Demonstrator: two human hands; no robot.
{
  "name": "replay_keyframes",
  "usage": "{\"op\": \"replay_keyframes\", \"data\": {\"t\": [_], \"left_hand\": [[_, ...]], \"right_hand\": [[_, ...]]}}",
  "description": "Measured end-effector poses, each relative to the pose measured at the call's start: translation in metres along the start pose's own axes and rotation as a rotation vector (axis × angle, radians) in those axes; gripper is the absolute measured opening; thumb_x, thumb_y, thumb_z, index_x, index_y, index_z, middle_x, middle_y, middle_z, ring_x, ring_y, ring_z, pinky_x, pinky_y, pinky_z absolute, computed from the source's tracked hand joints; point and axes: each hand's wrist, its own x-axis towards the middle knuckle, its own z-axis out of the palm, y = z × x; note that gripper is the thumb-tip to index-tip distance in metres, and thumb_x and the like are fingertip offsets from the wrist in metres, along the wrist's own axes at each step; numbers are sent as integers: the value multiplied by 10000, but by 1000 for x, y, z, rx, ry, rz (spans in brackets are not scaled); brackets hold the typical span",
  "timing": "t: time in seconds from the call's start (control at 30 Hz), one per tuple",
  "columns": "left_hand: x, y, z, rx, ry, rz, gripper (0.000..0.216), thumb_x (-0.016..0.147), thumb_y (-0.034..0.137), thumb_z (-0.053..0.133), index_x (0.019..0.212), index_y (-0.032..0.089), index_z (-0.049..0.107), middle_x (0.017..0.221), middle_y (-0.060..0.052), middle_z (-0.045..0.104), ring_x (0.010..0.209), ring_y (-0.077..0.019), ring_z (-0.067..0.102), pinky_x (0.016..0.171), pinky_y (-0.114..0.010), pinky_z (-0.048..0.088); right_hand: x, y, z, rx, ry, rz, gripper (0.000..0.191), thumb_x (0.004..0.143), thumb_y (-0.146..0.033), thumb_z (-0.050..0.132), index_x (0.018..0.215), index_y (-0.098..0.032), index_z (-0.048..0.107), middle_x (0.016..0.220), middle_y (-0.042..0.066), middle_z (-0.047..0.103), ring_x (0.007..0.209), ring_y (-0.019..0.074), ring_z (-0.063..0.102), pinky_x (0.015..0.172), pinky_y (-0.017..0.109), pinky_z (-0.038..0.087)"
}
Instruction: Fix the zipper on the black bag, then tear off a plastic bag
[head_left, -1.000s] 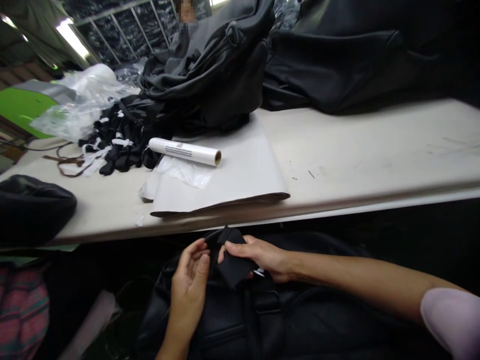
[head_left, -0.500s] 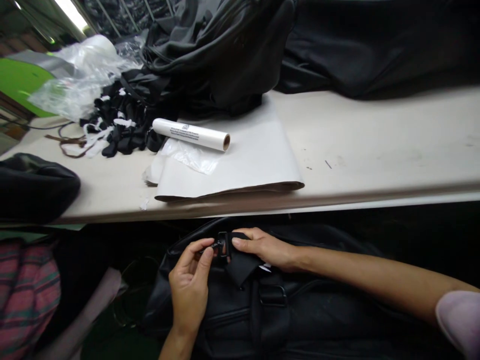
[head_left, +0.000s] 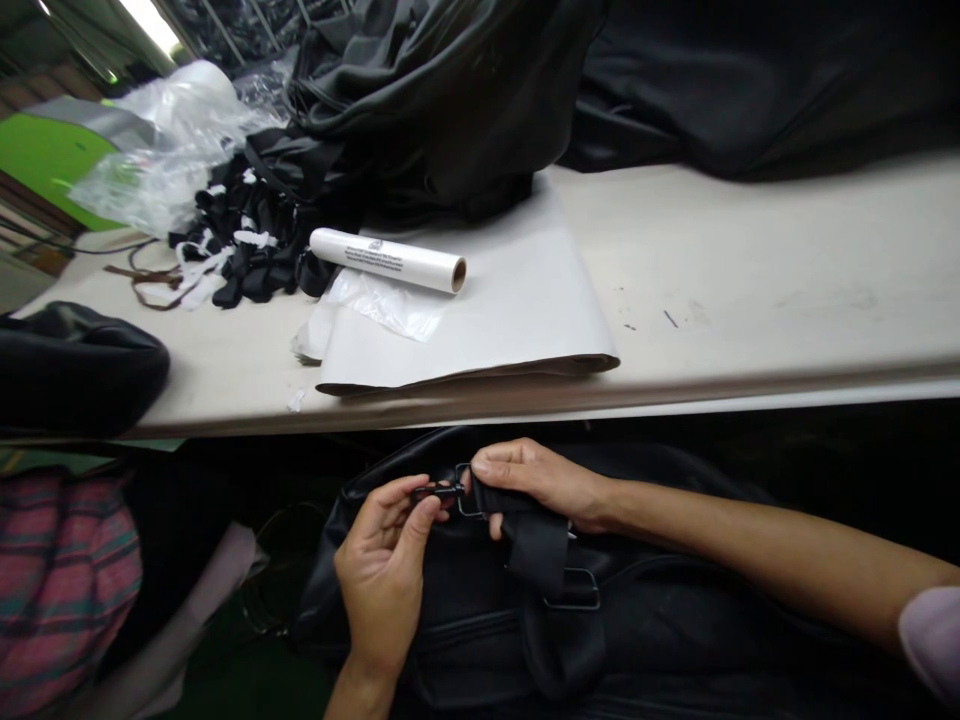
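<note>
A black bag (head_left: 480, 620) lies on my lap below the table edge. My left hand (head_left: 382, 570) pinches a small black clip (head_left: 437, 491) between thumb and fingers. My right hand (head_left: 536, 480) grips a black strap (head_left: 536, 545) with a metal ring at its end, right beside the clip. The strap runs down through a rectangular metal buckle (head_left: 574, 590) on the bag. Clip and ring touch or nearly touch; I cannot tell which.
A pale table (head_left: 750, 290) carries a white roll (head_left: 388, 259), a folded grey sheet (head_left: 480, 320), clear plastic wrap (head_left: 161, 150), a heap of small black and white pieces (head_left: 240, 250) and large black bags (head_left: 465, 100). Another black bag (head_left: 75, 365) sits at the left edge.
The black cloth piece once folded in my right hand has given way to the strap and its metal ring. Both hands shifted slightly right, and the view tilted down.
</note>
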Motion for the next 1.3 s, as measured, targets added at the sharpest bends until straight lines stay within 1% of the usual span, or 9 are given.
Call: {"op": "replay_keyframes", "data": {"t": [0.17, 0.23, 0.3, 0.4, 0.5, 0.73, 0.93, 1.07, 1.3], "left_hand": [[-4, -1, -1, 50, -57, 66, 108, 930, 312, 698, 951, 212, 729, 910, -19, 757, 733, -116, 728, 716, -137, 604], [-3, -2, -2, 94, -67, 128, 68, 948, 277, 677, 952, 225, 721, 959, -8, 738, 800, -104, 718, 751, -134, 596], [-1, -3, -3, 151, -74, 251, 33, 947, 226, 677, 935, 225, 707, 1011, -6, 694, 913, -96, 688, 812, -131, 571], [1, 1, -3, 245, -101, 475, 84, 937, 137, 676, 947, 218, 696, 1046, -11, 626, 1003, -88, 627, 882, -146, 525], [1, 6, -2, 296, -118, 609, 148, 930, 69, 660, 981, 204, 697, 1031, -12, 608, 968, -78, 613, 858, -155, 514], [-7, 7, -3, 332, -135, 569, 235, 917, 73, 680, 1122, 187, 689, 1048, -24, 620, 952, -89, 630, 838, -175, 537], [-9, 12, 0, 562, -52, 780, 259, 889, 28, 679, 1136, 104, 672, 1045, -63, 673, 969, -116, 657, 922, -204, 525], [-13, 15, 4, 662, -23, 840, 248, 874, 22, 680, 1117, 63, 658, 1048, -97, 679, 968, -133, 664, 930, -210, 523], [-17, 15, 5, 675, -13, 864, 266, 863, -3, 673, 1119, 67, 660, 1036, -109, 682, 975, -141, 659, 934, -229, 522]], "right_hand": [[2, 3, -11, 23, -79, 96, 596, 762, -644, 798, 1018, -123, 661, 592, 24, 641, 469, 104, 568, 432, 136, 380], [3, 3, -13, 71, -107, 115, 556, 753, -606, 823, 973, -120, 667, 612, 29, 651, 497, 105, 589, 463, 140, 422], [3, 1, -11, 94, -140, 79, 516, 771, -574, 826, 939, -110, 675, 766, 69, 708, 613, 112, 653, 554, 151, 490], [3, -4, -5, 72, -273, 26, 519, 814, -571, 798, 993, -98, 686, 981, 120, 731, 725, 125, 690, 667, 191, 542], [1, -7, 0, 30, -373, 32, 506, 839, -549, 786, 1000, -79, 690, 818, 96, 723, 673, 121, 671, 687, 215, 546], [-7, -6, 10, -146, -152, -160, 462, 849, -528, 776, 958, -88, 688, 758, 47, 697, 686, 104, 633, 644, 188, 503], [-20, -9, 19, -446, -23, -385, 358, 945, -451, 681, 960, -94, 704, 729, 15, 677, 666, 83, 593, 661, 167, 458], [-26, -11, 23, -684, 52, -520, 297, 985, -386, 628, 957, -100, 702, 755, 10, 680, 660, 77, 582, 657, 163, 434], [-28, -10, 23, -795, 48, -640, 203, 996, -287, 611, 972, -106, 698, 810, 10, 698, 673, 71, 593, 662, 153, 434]]}}
